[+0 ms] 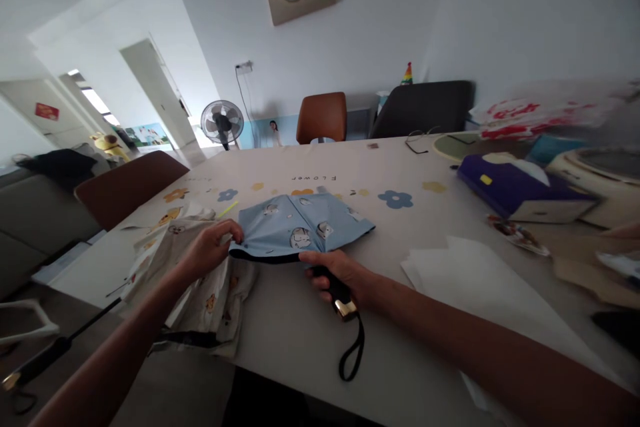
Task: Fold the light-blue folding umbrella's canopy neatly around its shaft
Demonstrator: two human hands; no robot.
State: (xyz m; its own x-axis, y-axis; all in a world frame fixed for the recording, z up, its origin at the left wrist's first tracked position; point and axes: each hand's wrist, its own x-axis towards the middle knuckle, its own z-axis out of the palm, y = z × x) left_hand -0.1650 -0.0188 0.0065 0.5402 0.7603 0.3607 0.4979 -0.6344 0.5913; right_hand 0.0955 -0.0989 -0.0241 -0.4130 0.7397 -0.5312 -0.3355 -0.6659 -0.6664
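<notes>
- Head view, looking down a pale, flower-printed table (pixel 285 327): a light-blue folding umbrella (pixel 275 223) with a cartoon animal print lies across the middle, its canopy loosely gathered and partly spread.
- The right hand (pixel 340 273) is wrapped around the umbrella's black handle (pixel 334 287); a gold-coloured end piece (pixel 345 309) and a black wrist strap (pixel 361 347) hang from its near end.
- The left hand (pixel 223 243) pinches the canopy's left edge, its fingers closed on the fabric.
- From the right grip, the canopy lies ahead and mostly to the left; the handle's long axis slants from the canopy back toward the wearer, and slightly right. The right hand is nearer the handle, the left nearer the outer hem.
- Crowding the left side, a beige cartoon-print umbrella (pixel 213 303) lies crumpled beneath the left forearm, by the near edge.
- To the right are white sheets (pixel 480 280), partly under the right forearm, and a purple tissue box (pixel 515 187).
- Farther off: eyeglasses (pixel 420 151), a brown chair (pixel 321 117) and a fan (pixel 223 123).
</notes>
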